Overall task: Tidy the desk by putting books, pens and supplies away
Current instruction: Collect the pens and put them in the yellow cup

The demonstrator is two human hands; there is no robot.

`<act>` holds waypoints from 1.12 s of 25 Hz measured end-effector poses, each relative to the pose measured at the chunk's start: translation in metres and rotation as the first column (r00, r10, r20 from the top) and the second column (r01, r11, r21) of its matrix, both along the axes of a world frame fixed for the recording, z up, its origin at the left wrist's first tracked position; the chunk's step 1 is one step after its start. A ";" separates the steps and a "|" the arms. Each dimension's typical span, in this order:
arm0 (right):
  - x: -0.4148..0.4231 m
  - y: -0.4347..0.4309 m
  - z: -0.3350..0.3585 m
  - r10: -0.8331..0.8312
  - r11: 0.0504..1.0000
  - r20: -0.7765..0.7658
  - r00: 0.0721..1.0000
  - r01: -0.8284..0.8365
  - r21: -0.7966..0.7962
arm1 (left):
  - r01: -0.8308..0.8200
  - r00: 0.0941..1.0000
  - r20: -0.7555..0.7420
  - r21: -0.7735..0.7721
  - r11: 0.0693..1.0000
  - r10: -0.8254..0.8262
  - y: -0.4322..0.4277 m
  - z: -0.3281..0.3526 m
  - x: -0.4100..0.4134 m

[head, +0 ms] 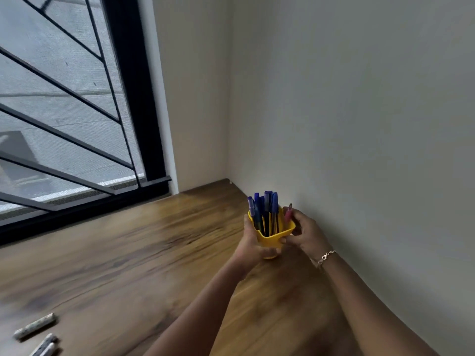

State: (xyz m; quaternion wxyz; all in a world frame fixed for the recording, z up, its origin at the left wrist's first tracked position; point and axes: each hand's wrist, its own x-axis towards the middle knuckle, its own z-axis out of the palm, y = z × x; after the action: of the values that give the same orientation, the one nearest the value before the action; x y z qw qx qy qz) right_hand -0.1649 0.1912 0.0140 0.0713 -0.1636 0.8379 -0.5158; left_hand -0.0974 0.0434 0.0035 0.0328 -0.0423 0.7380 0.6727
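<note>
Fingers (pixel 270 251) of my left hand (pixel 253 242) and right hand (pixel 307 232) clamp the yellow pen cup (pixel 273 238) near the wall (pixel 359 150); markers (pixel 34 326) lie well apart.

A home study corner: wooden desk (pixel 128 253) against plain walls (pixel 359 111), beside a barred window (pixel 64 98).

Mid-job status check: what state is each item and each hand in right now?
yellow cup: upright, gripped from both sides.
left hand: grips the yellow cup.
right hand: grips the yellow cup.
blue pens: standing in the yellow cup.
pink pen: at the yellow cup's right rim, against the right hand.
loose pens: lying on the desk, bottom left.
</note>
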 end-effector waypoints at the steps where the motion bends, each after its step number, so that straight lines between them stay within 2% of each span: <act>1: -0.005 0.001 -0.003 -0.013 1.000 0.001 1.000 0.013 0.002 | -0.010 1.000 0.009 -0.007 1.000 0.011 0.002 -0.003 -0.005; 5: -0.013 -0.001 -0.016 -0.076 0.997 -0.021 0.997 0.076 0.004 | -0.049 0.999 0.004 -0.070 0.996 0.049 0.010 -0.005 -0.018; 12: -0.004 -0.004 -0.028 -0.180 0.981 -0.019 0.983 0.178 -0.083 | -0.160 0.987 -0.047 -0.213 0.964 0.154 0.025 -0.012 -0.021; 16: 0.002 -0.008 -0.029 -0.317 0.945 -0.140 0.938 0.325 0.033 | -0.174 0.984 -0.071 -0.261 0.950 0.161 0.032 -0.011 -0.023; 19: 0.008 -0.012 -0.031 -0.411 0.905 -0.181 0.893 0.423 0.032 | -0.198 0.980 -0.076 -0.277 0.940 0.184 0.035 -0.011 -0.025; 28: 0.021 -0.005 -0.041 -0.338 0.930 -0.131 0.932 0.353 0.104 | -0.235 0.972 -0.075 -0.333 0.913 0.223 0.039 -0.009 -0.026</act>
State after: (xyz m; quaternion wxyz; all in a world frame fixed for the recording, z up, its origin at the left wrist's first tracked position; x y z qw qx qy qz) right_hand -0.1436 0.1864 -0.0268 -0.0573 -0.0371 0.8871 -0.4564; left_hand -0.1237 0.0824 -0.0054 -0.0672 -0.1216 0.8331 0.5354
